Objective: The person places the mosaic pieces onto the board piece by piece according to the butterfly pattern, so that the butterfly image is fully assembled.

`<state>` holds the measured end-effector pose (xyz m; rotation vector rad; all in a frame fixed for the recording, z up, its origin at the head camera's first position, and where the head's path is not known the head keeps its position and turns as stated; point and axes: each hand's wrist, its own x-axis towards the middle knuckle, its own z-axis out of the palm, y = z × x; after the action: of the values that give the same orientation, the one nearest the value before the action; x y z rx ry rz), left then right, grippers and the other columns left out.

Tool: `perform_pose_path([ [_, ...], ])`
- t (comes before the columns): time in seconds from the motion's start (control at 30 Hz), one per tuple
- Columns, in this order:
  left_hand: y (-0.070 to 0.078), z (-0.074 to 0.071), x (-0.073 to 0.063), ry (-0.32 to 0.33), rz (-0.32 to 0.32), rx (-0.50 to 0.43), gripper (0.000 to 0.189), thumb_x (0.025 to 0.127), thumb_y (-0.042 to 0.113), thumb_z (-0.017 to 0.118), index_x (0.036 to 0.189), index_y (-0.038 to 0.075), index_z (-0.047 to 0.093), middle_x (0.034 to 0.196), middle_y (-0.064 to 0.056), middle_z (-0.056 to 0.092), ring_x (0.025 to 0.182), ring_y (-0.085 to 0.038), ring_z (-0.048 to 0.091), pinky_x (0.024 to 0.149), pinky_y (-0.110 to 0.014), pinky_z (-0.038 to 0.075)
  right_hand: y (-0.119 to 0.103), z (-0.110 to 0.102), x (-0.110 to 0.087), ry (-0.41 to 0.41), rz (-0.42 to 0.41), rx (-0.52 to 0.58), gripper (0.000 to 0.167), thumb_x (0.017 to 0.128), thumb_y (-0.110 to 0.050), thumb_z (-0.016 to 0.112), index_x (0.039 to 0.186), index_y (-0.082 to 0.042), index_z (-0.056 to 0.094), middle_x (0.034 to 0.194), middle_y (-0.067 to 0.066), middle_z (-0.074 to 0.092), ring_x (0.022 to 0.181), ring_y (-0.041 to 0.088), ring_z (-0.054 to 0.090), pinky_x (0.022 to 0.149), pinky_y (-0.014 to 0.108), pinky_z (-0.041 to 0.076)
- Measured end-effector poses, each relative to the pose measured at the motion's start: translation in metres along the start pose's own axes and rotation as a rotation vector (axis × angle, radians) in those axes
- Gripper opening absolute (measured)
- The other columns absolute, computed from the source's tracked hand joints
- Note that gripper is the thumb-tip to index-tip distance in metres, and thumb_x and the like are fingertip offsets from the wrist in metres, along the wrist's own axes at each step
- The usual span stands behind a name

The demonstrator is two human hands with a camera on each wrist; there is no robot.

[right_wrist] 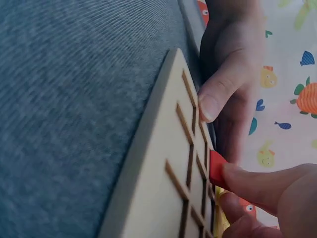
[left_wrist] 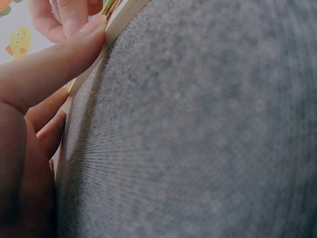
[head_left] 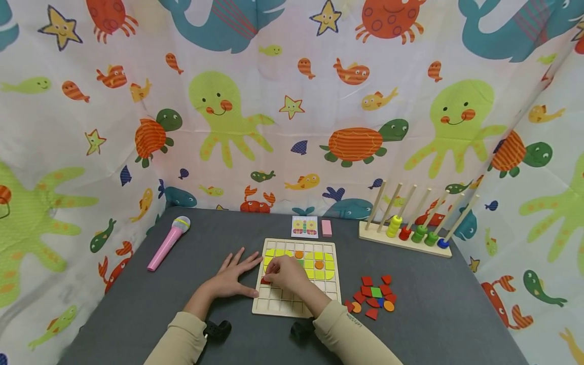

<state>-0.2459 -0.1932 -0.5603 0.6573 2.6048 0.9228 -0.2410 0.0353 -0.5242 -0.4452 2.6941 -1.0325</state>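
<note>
The right hand point(head_left: 289, 276) pinches a red piece point(right_wrist: 217, 168) at the board's point(head_left: 274, 306) left edge; the left hand point(head_left: 228, 280), fingers spread, touches that edge too.

the grid board point(right_wrist: 158, 144) looks like smooth, matt wood; the table cover point(right_wrist: 74, 99), rough woven cloth.

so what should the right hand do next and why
Probably press the red piece down flat at the grid's left side: the right hand pinches it there, below yellow pieces, and in the right wrist view it stands up from the wooden board. The left hand's thumb touches the board, and the card shows red beneath yellow.
</note>
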Motion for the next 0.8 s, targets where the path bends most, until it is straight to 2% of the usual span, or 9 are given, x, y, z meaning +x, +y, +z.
perform_pose_path([
  [0.23,-0.001,-0.001,0.0,-0.006,-0.001,0.004,0.101,0.076,0.063,0.078,0.16,0.032,0.03,0.17,0.003,0.016,0.156,-0.036,-0.012,0.119,-0.065,-0.013,-0.001,0.001,0.0,-0.018,-0.007,-0.069,0.01,0.085,-0.029,0.083,0.082,-0.022,0.076,0.068,-0.013,0.064,0.066,0.007,0.056,0.061,0.025,0.047],
  [0.37,-0.004,0.001,0.002,-0.001,-0.007,0.009,0.102,0.075,0.065,0.077,0.16,0.034,0.03,0.17,0.006,0.016,0.157,-0.032,-0.014,0.12,-0.063,-0.014,0.0,-0.002,-0.003,-0.013,0.008,-0.044,0.01,0.085,-0.028,0.083,0.083,-0.022,0.074,0.071,-0.011,0.064,0.067,0.009,0.057,0.062,0.027,0.047],
  [0.53,-0.005,0.003,0.003,0.004,0.003,0.016,0.102,0.076,0.064,0.078,0.16,0.032,0.029,0.17,0.003,0.017,0.157,-0.035,-0.011,0.12,-0.064,-0.012,0.006,-0.014,-0.013,0.017,-0.008,0.004,0.01,0.085,-0.025,0.082,0.083,-0.02,0.074,0.074,-0.009,0.064,0.069,0.011,0.057,0.063,0.028,0.048],
  [0.8,-0.003,0.004,0.001,0.007,0.0,0.007,0.103,0.076,0.062,0.078,0.16,0.028,0.03,0.17,-0.003,0.019,0.156,-0.039,-0.01,0.119,-0.066,-0.01,0.023,-0.037,-0.028,0.087,0.004,-0.015,0.009,0.086,-0.026,0.081,0.083,-0.02,0.075,0.075,-0.008,0.063,0.072,0.013,0.056,0.066,0.031,0.046],
])
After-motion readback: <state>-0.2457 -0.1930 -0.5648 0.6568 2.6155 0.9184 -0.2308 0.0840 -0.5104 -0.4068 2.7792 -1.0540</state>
